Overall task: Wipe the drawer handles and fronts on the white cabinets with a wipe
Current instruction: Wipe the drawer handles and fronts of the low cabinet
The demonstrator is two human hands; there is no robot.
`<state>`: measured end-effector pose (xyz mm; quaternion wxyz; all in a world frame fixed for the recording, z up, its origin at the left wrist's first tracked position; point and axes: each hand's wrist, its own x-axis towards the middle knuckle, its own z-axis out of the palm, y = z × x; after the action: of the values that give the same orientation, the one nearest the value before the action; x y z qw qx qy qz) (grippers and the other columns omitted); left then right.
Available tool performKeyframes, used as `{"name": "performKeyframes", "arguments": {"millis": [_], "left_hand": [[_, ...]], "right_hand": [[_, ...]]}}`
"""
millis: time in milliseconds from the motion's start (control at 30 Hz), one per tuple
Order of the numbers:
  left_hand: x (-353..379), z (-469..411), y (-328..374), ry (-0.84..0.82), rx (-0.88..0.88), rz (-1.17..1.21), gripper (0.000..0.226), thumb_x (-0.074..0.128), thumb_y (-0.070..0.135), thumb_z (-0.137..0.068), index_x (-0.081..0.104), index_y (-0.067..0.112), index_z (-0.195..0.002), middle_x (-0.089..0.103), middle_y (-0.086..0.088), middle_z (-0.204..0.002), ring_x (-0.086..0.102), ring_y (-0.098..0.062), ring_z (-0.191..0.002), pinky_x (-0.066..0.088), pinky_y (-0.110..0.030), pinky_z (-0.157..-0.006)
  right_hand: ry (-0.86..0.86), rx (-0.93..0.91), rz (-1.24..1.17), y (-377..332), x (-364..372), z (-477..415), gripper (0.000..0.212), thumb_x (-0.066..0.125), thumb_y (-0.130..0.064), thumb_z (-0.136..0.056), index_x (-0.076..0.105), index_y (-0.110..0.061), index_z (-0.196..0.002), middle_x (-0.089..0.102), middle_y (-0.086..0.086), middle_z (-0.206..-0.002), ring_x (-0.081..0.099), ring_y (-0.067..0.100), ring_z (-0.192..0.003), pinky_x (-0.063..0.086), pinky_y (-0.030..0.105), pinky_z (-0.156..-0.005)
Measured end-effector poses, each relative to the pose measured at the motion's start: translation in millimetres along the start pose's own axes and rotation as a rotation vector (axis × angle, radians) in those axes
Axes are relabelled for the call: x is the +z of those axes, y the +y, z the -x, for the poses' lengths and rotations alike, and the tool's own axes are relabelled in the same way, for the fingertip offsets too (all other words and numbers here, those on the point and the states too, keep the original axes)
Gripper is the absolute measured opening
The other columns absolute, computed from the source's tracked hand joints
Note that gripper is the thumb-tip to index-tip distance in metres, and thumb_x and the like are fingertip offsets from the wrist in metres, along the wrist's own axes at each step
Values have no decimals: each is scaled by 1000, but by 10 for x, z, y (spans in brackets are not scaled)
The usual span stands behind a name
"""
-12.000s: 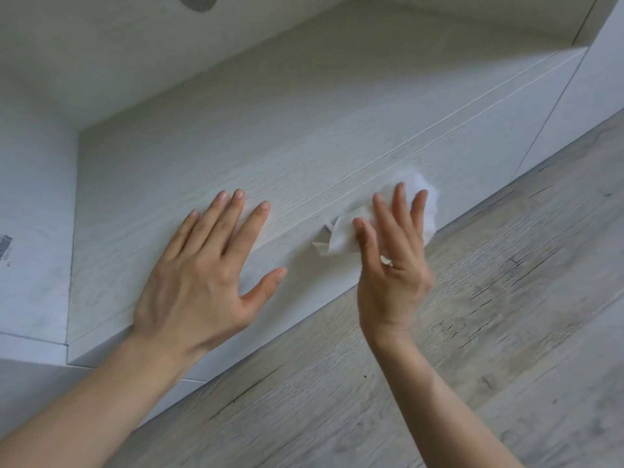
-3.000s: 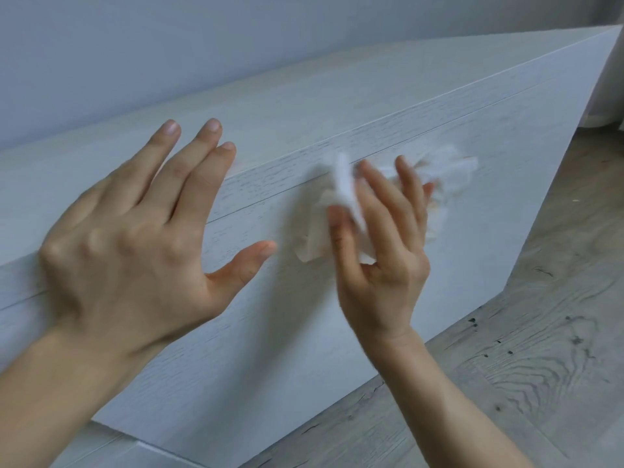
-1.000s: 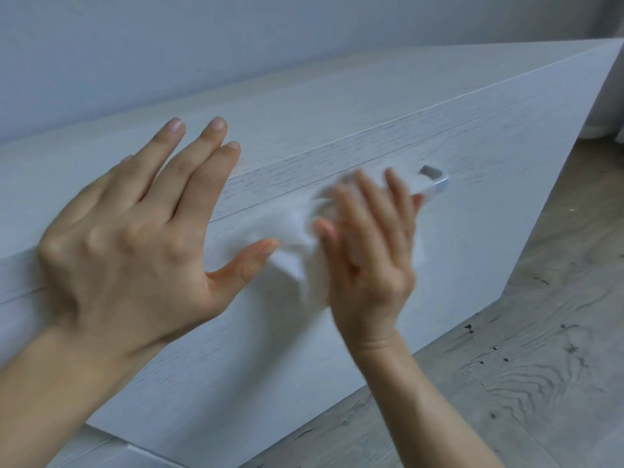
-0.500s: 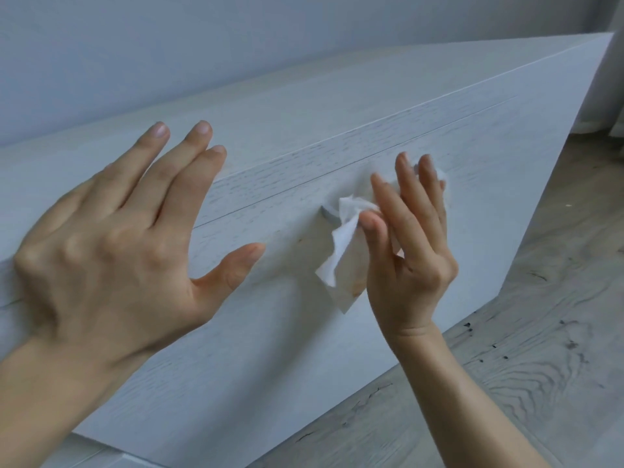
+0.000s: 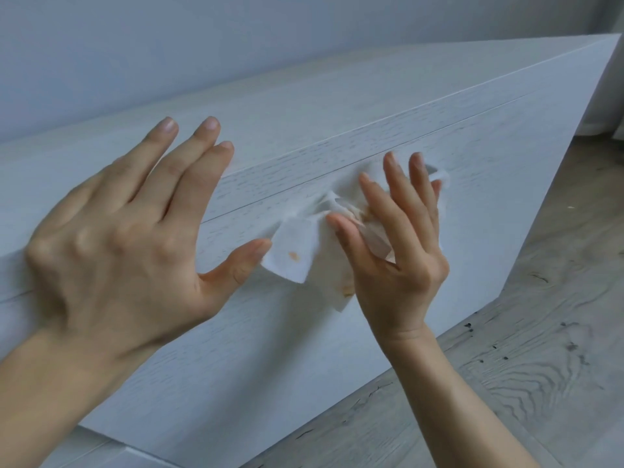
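A low white cabinet runs across the view, and its drawer front [image 5: 489, 211] faces me. My right hand [image 5: 398, 251] presses a crumpled white wipe [image 5: 300, 255] flat against that front with straight, spread fingers. The wipe carries small brownish stains and covers the drawer handle, of which only a grey bit [image 5: 431, 169] peeks out past my fingertips. My left hand [image 5: 125, 244] lies flat over the cabinet's top front edge to the left, fingers straight and thumb out near the wipe's corner.
The cabinet top [image 5: 304, 106] meets a pale wall [image 5: 236, 38] behind. Grey wood-grain floor [image 5: 540, 366] lies to the right and below. The cabinet's right end [image 5: 601, 62] stands near a white curtain or wall edge at far right.
My right hand has slid the wipe a little left and down along the drawer front since half a second ago, spreading it out. My left hand has stayed in place.
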<state>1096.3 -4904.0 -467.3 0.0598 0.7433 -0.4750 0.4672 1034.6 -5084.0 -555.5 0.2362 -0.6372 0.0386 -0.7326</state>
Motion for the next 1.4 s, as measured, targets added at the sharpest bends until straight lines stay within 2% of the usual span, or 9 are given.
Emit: {"name": "performKeyframes", "arguments": {"millis": [367,567,667,733,867,1000,1133,1267,1400], "left_hand": [[-120,-30,65,-49,4,-101,64,34,54,-97,52,4,-134,48,-8,-143,46,-31,-131,47,-49,-93],[-375,-135,90,-377,-129,104,65,25,55,-97,43,9,-140,42,-7,-147,41,-24,-135,34,-39,-103],[-651,-278,-60,-542,-184,185,64,32,57,-91,42,12,-136,46,-6,-144,42,-22,-131,27,-34,-107],[-941,-482,-277,-614,-239,199,59,21,55,-97,44,14,-133,55,-7,-136,41,-21,-128,17,-34,-109],[-1858,-1148,-1028,-681,-378,145,64,7,52,-101,47,13,-131,60,-8,-131,44,-23,-126,13,-35,-109],[-3072,-1880,-2032,-628,-570,41,75,5,49,-102,65,10,-123,62,-10,-128,58,-26,-119,25,-37,-105],[-4384,-2206,-3045,-590,-749,-86,76,3,48,-101,65,10,-121,64,-9,-125,59,-26,-118,45,-40,-100],[-5618,-1819,-3858,-620,-896,-203,68,15,50,-98,65,9,-122,65,-11,-123,60,-28,-116,51,-44,-91],[-6863,-834,-4561,-695,-977,-380,78,1,50,-100,63,9,-124,64,-11,-124,59,-28,-118,49,-44,-94]], "right_hand": [[-157,-81,108,-134,-204,-67,19,68,-13,-88,65,-9,-106,64,5,-113,60,21,-114,46,45,-102],[-608,-49,254,-350,-581,-500,21,61,-9,-87,72,-7,-104,68,3,-113,63,15,-109,48,32,-99],[-823,30,332,-640,-658,-1080,27,49,-13,-89,76,-10,-93,73,1,-99,70,15,-86,55,21,-70],[-922,76,359,-941,-594,-1626,34,42,-23,-94,74,-17,-88,68,-2,-83,66,13,-63,49,19,-44],[-973,130,368,-1674,-167,-2834,16,40,-31,-91,54,-33,-99,55,-2,-69,50,18,-43,36,15,-34],[-975,337,217,-2638,721,-4034,23,55,-8,-80,63,-29,-87,60,1,-74,52,12,-64,37,2,-56],[-1323,576,44,-3997,1674,-4984,29,49,-3,-90,69,-20,-102,62,-1,-99,55,15,-85,38,7,-57],[-1495,440,-117,-5553,2382,-5176,46,66,-11,-85,56,-17,-130,58,1,-122,54,17,-104,35,16,-74],[-1485,313,-363,-7252,2893,-4703,26,58,-1,-87,71,-16,-104,65,-2,-105,58,12,-90,37,0,-64]]}}
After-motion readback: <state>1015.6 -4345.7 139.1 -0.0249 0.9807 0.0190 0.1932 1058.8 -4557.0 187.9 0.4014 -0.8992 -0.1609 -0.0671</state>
